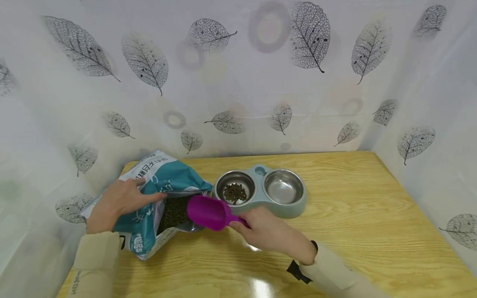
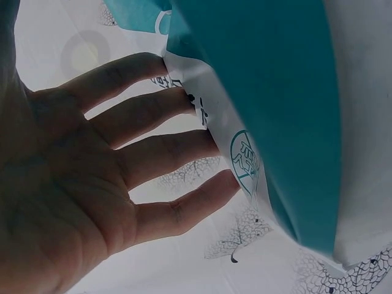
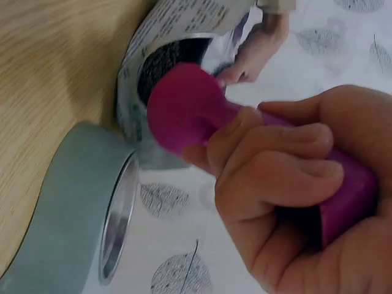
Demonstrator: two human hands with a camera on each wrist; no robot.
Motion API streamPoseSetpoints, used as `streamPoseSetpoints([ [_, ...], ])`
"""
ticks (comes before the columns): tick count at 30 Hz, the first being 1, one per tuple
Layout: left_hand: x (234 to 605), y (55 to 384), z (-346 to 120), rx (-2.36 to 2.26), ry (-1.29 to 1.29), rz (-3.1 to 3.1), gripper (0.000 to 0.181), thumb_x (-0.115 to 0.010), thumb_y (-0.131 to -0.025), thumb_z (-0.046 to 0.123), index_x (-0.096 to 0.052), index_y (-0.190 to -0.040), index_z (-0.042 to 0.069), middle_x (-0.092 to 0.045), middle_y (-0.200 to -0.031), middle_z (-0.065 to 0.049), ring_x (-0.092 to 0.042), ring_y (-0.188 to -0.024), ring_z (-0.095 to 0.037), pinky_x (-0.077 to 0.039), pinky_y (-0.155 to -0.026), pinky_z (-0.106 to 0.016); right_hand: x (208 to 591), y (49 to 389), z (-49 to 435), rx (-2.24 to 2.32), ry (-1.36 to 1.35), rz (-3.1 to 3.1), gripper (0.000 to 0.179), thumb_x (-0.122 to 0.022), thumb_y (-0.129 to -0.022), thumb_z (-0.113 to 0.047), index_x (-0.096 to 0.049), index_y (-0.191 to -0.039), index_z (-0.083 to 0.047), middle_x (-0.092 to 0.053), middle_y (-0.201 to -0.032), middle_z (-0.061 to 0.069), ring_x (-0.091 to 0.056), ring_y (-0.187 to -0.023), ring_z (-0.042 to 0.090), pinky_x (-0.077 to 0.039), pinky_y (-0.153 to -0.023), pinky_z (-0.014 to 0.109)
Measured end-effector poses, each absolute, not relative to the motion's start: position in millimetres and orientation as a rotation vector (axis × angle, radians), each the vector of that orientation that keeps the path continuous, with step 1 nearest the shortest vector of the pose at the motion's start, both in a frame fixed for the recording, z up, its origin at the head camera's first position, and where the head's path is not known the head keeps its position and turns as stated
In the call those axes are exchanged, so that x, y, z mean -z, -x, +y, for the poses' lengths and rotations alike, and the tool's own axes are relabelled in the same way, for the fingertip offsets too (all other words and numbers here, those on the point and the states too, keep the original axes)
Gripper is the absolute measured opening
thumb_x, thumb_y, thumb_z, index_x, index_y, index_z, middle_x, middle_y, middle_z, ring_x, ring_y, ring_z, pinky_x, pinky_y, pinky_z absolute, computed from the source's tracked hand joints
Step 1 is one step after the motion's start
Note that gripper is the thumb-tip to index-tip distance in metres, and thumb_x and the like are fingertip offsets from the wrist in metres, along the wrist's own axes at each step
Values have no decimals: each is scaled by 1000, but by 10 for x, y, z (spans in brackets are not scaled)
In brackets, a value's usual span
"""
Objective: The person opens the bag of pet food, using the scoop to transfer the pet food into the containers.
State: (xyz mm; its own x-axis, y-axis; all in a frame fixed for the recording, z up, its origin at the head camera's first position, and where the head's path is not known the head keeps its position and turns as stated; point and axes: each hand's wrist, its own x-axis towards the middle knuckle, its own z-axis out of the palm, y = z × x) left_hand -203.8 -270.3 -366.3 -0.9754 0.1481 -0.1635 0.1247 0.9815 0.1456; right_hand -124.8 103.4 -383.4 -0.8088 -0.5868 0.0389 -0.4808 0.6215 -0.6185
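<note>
Left hand (image 1: 121,200) on bag (image 1: 177,176), fingers apart; right hand (image 1: 266,229), fingers clamped round scoop (image 1: 206,212), at bag mouth; kibble (image 1: 235,193) in left bowl (image 1: 240,178).

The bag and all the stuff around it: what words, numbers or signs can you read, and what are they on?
"egs": white letters on the bag; the letter before is unclear.
"无谷": dark characters on the bag's white part, my best reading.
Round teal sign on the bag: too creased to read.
Fine print on the bag: too blurred.
Marks on the left sleeve: too small.
Purple scoop, double bowl: none visible.
</note>
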Motion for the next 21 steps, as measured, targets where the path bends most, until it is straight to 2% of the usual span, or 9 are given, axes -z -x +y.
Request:
streamPoseSetpoints([
  [2,3657,2036,-2705,-202,-200,2953,109,-56,-85,80,-49,-145,-11,-62,-123,-42,-63,-76,-31,-51,-65,-43,3826,1214,949,908,931,2717,24,-61,-103,-24,-58,-80,-15,-45,-64,-11,-40,-55,-1,-38,-51,19],
  [5,3647,2033,-2709,-201,-200,2951,110,-56,-85,81,-49,-145,-11,-62,-123,-42,-63,-76,-31,-51,-64,-42,3797,1157,826,768,979,2801,26,-63,-102,-21,-58,-78,-12,-48,-62,-7,-42,-53,3,-39,-49,20],
  [11,3655,2043,-2711,-213,-198,2943,111,-55,-85,82,-48,-146,-11,-60,-124,-43,-62,-75,-29,-50,-64,-41,3765,1071,593,418,955,2971,36,-63,-100,-26,-58,-68,-12,-53,-59,-2,-48,-48,12,-40,-42,26],
  [15,3647,2058,-2708,-218,-204,2944,112,-55,-85,82,-47,-146,-11,-62,-121,-43,-61,-74,-29,-50,-64,-42,3741,1141,491,498,846,2899,43,-62,-102,-26,-49,-62,-15,-42,-55,-4,-42,-47,9,-37,-41,25],
  [17,3642,2060,-2706,-210,-201,2940,112,-55,-85,82,-47,-147,-11,-64,-116,-42,-60,-73,-28,-50,-63,-41,3741,1226,477,606,810,2820,47,-60,-102,-24,-43,-59,-16,-36,-53,-6,-38,-47,8,-39,-44,26],
  [18,3640,2058,-2705,-209,-199,2935,113,-55,-85,82,-46,-147,-11,-64,-114,-41,-60,-72,-28,-49,-63,-41,3741,1269,482,655,801,2781,50,-59,-103,-24,-40,-57,-17,-34,-52,-7,-36,-47,8,-47,-51,29],
  [21,3636,2053,-2709,-204,-190,2933,114,-55,-84,83,-46,-147,-11,-64,-117,-41,-64,-77,-33,-52,-67,-44,3765,1393,529,809,755,2625,56,-57,-105,-24,-35,-53,-19,-30,-48,-10,-32,-44,7,-45,-54,30],
])
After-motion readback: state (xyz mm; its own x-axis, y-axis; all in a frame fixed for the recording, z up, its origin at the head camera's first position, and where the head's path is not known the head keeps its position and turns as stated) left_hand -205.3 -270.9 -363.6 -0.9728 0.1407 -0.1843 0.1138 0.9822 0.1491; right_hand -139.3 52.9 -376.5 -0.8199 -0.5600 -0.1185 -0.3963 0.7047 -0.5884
